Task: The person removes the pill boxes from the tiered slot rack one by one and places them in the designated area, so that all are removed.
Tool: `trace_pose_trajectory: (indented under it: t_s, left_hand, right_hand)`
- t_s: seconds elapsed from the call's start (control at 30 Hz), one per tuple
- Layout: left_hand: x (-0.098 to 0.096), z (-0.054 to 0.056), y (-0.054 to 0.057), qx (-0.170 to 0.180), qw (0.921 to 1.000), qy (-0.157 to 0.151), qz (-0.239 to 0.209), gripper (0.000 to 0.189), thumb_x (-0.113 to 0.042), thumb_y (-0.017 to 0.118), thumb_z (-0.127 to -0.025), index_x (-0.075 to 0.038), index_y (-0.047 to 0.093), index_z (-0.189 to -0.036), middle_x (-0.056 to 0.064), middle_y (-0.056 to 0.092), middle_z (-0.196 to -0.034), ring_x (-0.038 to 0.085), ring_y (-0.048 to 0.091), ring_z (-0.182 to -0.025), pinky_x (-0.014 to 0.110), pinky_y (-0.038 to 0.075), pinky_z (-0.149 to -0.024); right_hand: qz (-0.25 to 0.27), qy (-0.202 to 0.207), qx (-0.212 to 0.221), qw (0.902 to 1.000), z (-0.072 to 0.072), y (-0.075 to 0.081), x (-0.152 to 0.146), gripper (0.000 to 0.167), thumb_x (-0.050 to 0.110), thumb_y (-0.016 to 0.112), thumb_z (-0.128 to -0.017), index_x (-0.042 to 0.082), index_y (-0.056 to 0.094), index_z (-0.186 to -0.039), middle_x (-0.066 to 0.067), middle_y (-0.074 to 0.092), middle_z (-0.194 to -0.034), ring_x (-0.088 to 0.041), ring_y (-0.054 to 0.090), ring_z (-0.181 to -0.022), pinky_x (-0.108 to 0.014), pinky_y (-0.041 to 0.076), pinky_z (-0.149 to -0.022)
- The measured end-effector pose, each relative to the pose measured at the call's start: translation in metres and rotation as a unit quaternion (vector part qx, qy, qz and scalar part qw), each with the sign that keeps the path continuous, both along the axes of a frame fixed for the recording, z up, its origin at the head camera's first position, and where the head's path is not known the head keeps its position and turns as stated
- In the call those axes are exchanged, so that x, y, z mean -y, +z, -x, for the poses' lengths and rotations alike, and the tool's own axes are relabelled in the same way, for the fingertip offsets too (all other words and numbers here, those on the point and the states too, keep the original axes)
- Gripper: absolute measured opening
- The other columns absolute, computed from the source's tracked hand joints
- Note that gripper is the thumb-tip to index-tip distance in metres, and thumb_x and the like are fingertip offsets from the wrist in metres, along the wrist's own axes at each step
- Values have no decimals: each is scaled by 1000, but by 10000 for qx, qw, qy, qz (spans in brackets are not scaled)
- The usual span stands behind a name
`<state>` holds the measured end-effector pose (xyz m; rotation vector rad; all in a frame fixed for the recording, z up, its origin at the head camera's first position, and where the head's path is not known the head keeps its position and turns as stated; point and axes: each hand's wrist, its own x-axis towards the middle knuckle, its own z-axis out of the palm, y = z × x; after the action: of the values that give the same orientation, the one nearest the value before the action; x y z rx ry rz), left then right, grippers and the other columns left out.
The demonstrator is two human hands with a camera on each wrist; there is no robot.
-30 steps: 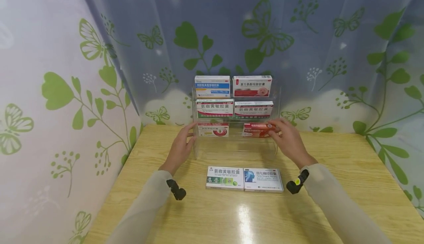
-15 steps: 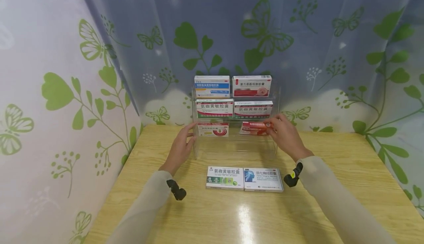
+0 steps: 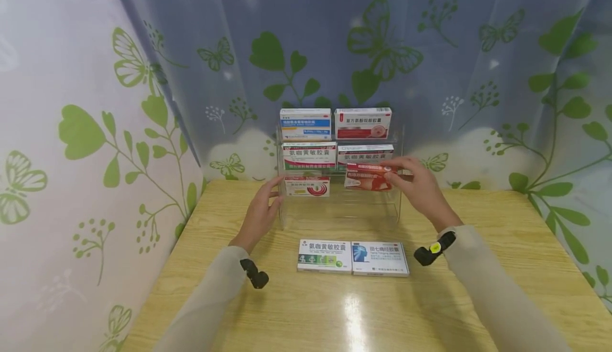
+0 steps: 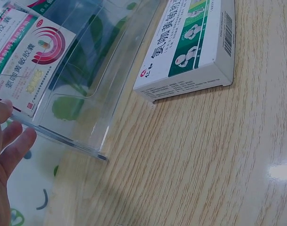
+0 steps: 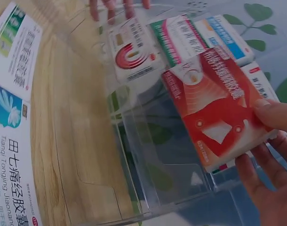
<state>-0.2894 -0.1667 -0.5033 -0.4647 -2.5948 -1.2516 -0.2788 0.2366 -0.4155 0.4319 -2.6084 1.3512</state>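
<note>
Plain, pale beige fabric was seen on the left sleeve (image 3: 203, 296) and right sleeve (image 3: 492, 283). A black left wrist unit (image 3: 253, 276) with a rounded end was worn; the black right wrist unit (image 3: 424, 256) was marked by a yellow-green spot (image 3: 435, 247).

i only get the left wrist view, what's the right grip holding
Observer: The right grip holds a red box, thumb on its front face.
Operator: ok and where is it against the stand
Observer: In the head view it overlaps the lower part of the box at the right of the middle row.
Operator: what's next to the white and green box on the table
Observer: A white and blue box lies flat at its right in the head view.
</note>
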Motion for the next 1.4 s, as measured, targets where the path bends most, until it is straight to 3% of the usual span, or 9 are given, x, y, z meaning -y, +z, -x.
trace_pose_trajectory:
  t_s: [0.2, 0.43, 0.63, 0.77, 1.07, 1.2, 1.4]
  left_hand:
    - [0, 1, -1, -62, 10000, 18, 54, 57, -8, 58, -113, -18, 42, -166, 15, 47, -168, 38, 66, -135, 51, 64, -105]
    - [0, 1, 0, -4, 10000, 35, 68, 56, -9, 58, -113, -19, 42, -166, 14, 47, -167, 38, 66, -135, 52, 65, -105]
    - [-1, 2, -1, -18, 10000, 53, 45, 56, -8, 58, -113, -20, 43, -166, 14, 48, -167, 37, 66, -135, 52, 65, -105]
    - [0, 1, -1, -24, 10000, 25, 18, 57, -8, 58, -113, -20, 42, -166, 14, 47, -167, 37, 66, -135, 51, 65, -105]
    - [0, 0, 2, 123, 9999, 14, -12, 59, -5, 58, -112, -19, 40, -167, 14, 46, -168, 38, 64, -138, 50, 63, -108]
    - [0, 0, 1, 156, 9999, 22, 3, 59, -5, 58, -113, -18, 40, -167, 15, 46, -168, 38, 64, -138, 51, 63, -108]
    - [-2, 1, 2, 189, 9998, 62, 15, 58, -6, 58, -113, -18, 41, -167, 14, 46, -168, 37, 64, -139, 51, 62, -109]
  right_hand:
    - [-33, -124, 161, 9998, -17, -2, -27, 43, 40, 64, -112, 13, 69, -145, -10, 59, -150, -29, 54, -138, -54, 55, -109]
    - [-271, -315, 690, 9967, -45, -20, -79, 49, 43, 61, -113, 10, 64, -149, -14, 58, -149, -35, 52, -139, -57, 54, -106]
    - [-672, -349, 1062, 9915, -66, -50, -126, 48, 41, 60, -113, 9, 64, -149, -17, 62, -146, 3, 64, -106, -22, 60, -86]
    - [-819, -257, 1400, 9864, -78, -72, -146, 48, 39, 60, -114, 6, 65, -147, -23, 66, -143, 10, 63, -100, -23, 61, -83]
    - [-865, -75, 1679, 9820, -89, -112, -154, 40, 30, 62, -113, 2, 70, -140, -22, 70, -137, 3, 64, -97, -21, 58, -76]
    - [-846, -45, 1681, 9821, -89, -117, -148, 38, 28, 64, -112, 1, 71, -138, -20, 71, -132, 0, 64, -94, -23, 59, -73]
    - [-1241, -126, 1530, 9803, -89, -117, -141, 39, 34, 65, -112, 5, 73, -137, -20, 73, -133, 4, 62, -104, -21, 57, -80]
